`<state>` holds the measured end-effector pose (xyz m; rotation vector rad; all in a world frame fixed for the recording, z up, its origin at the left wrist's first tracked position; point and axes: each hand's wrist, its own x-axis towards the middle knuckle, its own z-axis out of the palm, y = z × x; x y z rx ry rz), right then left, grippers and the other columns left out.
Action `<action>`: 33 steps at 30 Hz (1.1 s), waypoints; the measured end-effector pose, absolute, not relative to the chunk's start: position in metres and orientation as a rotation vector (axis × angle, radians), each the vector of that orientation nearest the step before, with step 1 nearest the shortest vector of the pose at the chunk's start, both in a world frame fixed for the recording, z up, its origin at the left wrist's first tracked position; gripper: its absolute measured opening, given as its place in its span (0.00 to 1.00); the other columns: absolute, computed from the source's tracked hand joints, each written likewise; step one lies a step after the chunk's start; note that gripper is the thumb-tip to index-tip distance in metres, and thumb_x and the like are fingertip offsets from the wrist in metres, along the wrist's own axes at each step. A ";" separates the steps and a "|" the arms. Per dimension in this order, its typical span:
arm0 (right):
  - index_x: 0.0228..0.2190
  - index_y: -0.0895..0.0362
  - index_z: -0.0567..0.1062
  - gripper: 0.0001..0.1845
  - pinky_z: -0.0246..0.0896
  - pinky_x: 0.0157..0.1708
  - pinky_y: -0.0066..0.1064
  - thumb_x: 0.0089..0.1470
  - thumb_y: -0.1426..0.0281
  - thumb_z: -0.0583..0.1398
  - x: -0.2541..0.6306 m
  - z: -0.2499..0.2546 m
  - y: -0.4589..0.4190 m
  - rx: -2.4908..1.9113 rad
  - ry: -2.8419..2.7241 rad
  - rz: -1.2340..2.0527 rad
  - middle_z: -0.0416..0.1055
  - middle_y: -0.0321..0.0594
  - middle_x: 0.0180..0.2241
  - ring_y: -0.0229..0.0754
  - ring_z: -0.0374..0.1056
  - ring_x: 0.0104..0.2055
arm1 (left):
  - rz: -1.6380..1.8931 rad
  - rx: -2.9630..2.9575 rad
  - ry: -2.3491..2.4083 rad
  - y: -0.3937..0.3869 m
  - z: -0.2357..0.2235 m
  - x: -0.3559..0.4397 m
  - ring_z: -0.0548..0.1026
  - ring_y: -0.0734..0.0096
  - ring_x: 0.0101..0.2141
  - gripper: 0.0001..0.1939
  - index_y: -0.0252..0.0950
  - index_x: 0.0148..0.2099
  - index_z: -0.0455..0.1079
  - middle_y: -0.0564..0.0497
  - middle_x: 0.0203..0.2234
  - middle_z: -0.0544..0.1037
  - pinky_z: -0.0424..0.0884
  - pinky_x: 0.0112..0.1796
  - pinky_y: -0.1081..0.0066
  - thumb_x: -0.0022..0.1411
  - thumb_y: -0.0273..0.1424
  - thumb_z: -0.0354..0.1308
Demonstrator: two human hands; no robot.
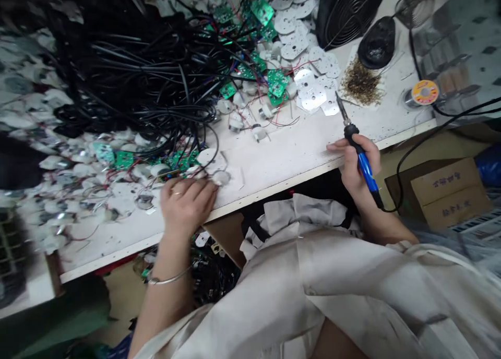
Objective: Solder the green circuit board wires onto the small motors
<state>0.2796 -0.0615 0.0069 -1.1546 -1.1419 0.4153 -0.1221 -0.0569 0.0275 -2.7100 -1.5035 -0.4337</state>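
Observation:
A soldering iron (365, 163) with a blue handle is gripped in my right hand (358, 163), its metal tip pointing up and left near the white plates. My left hand (188, 202) lies at the front of the bench among the parts, its fingers curled together. What those fingers hold, if anything, is hidden. Right beside them are a white round part (221, 178) and a white plate (212, 159) with holes. Green circuit boards (183, 159) with wires lie just behind that hand.
Black cables (144, 72) are heaped at the back left. White perforated plates (313, 90) are piled near a black fan (348, 14). To the right are a dark cup-shaped thing (376, 43), brown residue (362, 82) and a solder spool (425, 93). Cardboard boxes (450, 192) stand below the bench edge.

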 end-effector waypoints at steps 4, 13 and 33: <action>0.46 0.43 0.77 0.10 0.78 0.43 0.45 0.65 0.61 0.59 0.314 0.010 -0.036 -1.226 -1.293 0.139 0.80 0.37 0.39 0.45 0.79 0.41 | -0.444 -2.880 -1.658 -0.046 0.043 -0.130 0.76 0.48 0.41 0.08 0.55 0.45 0.77 0.56 0.37 0.82 0.73 0.44 0.39 0.63 0.42 0.61; 0.50 0.46 0.74 0.16 0.74 0.49 0.45 0.66 0.60 0.53 0.321 0.001 0.002 -1.483 -1.768 0.279 0.77 0.41 0.46 0.49 0.75 0.48 | -0.457 -2.658 -1.774 -0.060 0.078 -0.081 0.80 0.51 0.38 0.06 0.49 0.45 0.76 0.52 0.38 0.83 0.67 0.54 0.37 0.66 0.39 0.60; 0.54 0.47 0.70 0.17 0.73 0.44 0.40 0.66 0.69 0.53 0.291 0.000 -0.026 -1.337 -2.131 0.192 0.75 0.43 0.48 0.47 0.72 0.46 | -0.460 -2.589 -1.930 -0.016 0.035 0.028 0.75 0.59 0.37 0.06 0.38 0.42 0.73 0.47 0.35 0.78 0.70 0.38 0.64 0.63 0.32 0.57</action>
